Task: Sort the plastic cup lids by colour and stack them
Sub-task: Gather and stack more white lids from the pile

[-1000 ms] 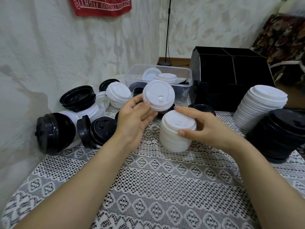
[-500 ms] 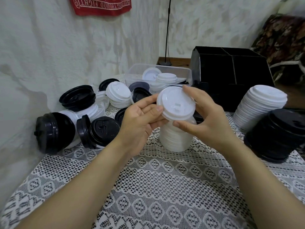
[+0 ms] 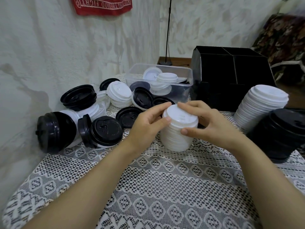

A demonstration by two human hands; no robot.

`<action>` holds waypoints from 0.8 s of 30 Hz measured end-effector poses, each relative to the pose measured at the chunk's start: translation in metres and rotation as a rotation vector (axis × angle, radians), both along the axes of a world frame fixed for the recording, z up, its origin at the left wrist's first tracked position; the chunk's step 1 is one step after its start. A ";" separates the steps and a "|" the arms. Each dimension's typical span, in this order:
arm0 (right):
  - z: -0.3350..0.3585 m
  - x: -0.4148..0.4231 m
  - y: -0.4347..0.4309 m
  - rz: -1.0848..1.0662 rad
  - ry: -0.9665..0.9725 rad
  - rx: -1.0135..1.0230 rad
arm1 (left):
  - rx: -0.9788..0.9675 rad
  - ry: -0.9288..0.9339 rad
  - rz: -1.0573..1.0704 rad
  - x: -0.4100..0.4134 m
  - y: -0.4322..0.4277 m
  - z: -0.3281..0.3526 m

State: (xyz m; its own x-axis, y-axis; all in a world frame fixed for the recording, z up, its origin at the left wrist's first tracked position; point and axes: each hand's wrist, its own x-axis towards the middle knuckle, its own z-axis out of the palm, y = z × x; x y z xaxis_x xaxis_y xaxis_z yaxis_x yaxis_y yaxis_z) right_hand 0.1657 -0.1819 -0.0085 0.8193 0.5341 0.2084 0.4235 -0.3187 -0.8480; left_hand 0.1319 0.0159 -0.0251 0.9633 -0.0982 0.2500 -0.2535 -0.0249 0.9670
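Head view. A lace tablecloth point(image 3: 165, 187) is covering the table and filling the lower frame. A black divided organiser point(image 3: 231, 83) is standing at upper right. A red cloth point(image 3: 102, 5) is hanging at the top edge, its white lettering upside down and cut off; one word appears to read "FIGHT". At right, a tall white lid stack point(image 3: 259, 109) is leaning beside a black lid stack point(image 3: 283, 133). A clear tub point(image 3: 132, 76) at upper centre is holding more white lids. Loose black and white lids point(image 3: 105, 129) are lying tumbled at left. At centre, a short white stack point(image 3: 175, 139) is standing upright on the cloth. The left hand point(image 3: 148, 126) and right hand point(image 3: 212, 124) are both gripping it at the top, thumbs and fingertips curling round the top white lid point(image 3: 181, 115), which is round, flat-topped and glossy.
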 end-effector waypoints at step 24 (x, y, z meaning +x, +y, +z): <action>-0.002 0.003 0.000 0.047 0.044 -0.076 | 0.151 -0.021 -0.074 0.001 0.001 -0.005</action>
